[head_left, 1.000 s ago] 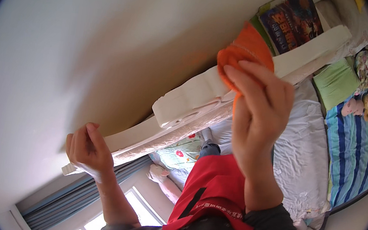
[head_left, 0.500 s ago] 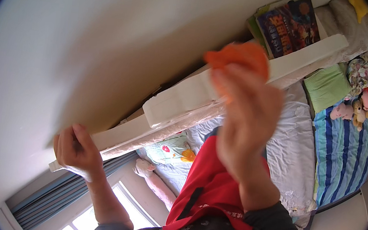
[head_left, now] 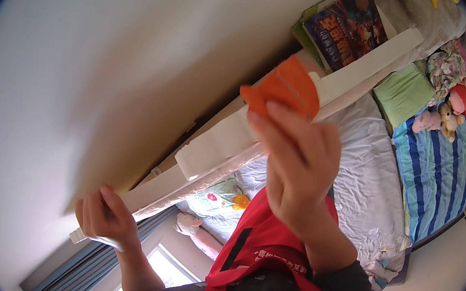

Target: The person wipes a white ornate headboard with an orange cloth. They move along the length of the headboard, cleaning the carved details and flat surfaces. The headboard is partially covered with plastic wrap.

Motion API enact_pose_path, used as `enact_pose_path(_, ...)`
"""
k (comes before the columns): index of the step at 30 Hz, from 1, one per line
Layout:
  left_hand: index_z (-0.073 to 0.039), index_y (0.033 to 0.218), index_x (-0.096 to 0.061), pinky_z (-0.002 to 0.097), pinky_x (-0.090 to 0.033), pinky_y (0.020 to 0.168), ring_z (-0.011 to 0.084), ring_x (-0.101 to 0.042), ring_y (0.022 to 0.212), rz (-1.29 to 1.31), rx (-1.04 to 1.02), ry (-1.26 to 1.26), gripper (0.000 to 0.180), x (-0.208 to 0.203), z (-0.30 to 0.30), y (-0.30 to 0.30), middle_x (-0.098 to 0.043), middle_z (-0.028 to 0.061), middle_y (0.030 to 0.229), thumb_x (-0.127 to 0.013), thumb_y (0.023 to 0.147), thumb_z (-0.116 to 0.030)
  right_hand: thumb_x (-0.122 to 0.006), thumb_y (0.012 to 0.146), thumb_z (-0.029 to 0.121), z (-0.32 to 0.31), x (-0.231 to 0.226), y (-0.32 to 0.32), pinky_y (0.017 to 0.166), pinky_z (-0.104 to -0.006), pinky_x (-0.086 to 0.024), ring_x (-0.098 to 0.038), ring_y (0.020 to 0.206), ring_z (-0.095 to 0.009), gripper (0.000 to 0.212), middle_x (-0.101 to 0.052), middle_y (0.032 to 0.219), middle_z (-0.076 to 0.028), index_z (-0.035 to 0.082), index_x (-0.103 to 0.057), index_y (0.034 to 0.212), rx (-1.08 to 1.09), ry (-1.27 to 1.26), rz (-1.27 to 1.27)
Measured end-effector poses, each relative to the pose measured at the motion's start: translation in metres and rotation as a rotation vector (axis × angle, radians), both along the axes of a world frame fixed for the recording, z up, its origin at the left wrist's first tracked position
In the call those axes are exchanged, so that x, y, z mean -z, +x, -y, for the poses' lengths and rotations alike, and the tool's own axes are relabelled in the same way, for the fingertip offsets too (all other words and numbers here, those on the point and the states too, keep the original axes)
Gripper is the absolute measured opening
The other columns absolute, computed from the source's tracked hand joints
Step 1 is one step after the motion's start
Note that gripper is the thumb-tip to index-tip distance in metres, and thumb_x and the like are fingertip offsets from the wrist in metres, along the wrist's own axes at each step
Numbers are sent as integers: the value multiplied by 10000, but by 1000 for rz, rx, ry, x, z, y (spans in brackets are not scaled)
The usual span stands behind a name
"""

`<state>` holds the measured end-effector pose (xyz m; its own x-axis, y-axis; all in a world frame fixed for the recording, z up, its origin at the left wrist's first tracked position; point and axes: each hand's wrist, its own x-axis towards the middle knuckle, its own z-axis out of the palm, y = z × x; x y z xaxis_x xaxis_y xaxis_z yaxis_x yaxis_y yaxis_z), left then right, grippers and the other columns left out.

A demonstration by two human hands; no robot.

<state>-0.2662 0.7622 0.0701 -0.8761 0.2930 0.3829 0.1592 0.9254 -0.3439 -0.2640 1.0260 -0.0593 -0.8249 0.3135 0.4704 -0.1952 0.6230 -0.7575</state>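
Observation:
Near the left end of a long white headboard [head_left: 361, 65], my left hand [head_left: 108, 220] is closed with its fingers curled round the rail's end. My right hand [head_left: 304, 161] pinches an orange cloth [head_left: 287, 88] between thumb and fingers. The cloth hangs over the raised middle part of the headboard; whether it touches the surface cannot be told. Part of the headboard is hidden behind the cloth and hand.
Books [head_left: 348, 28] lean between headboard and wall [head_left: 110, 53] at the far right. Beyond the rail lies a bed with a white sheet [head_left: 359, 168], a green pillow [head_left: 404, 94], a striped blue quilt [head_left: 435, 172] and plush toys [head_left: 448, 120]. Striped curtains [head_left: 83, 279] hang at lower left.
My right hand has moved slightly left and down, and the orange cloth now looks flatter and spread. My left hand stays on the rail's end while the whole view has shifted a little.

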Motion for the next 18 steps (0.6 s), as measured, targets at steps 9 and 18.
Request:
enact_pose_path(9, -16, 773, -686, 367, -441, 578, 259, -557, 615, -57, 51, 22, 231, 4, 7, 1, -680, 82, 713, -572, 971, -48, -730, 713, 132, 5, -12, -6, 627, -320, -405, -534, 765, -196, 318, -697, 1112, 27, 98, -793, 1022, -1, 364, 13)
enact_pose_path(18, 13, 796, -698, 351, -471, 569, 242, -596, 632, -3, 49, 65, 234, -2, 10, -2, -704, 98, 726, -554, 970, -47, -631, 830, 78, 9, -33, -3, 754, -330, -450, -538, 851, -225, 318, -684, 1210, -28, 118, -827, 1077, -83, 485, 185)
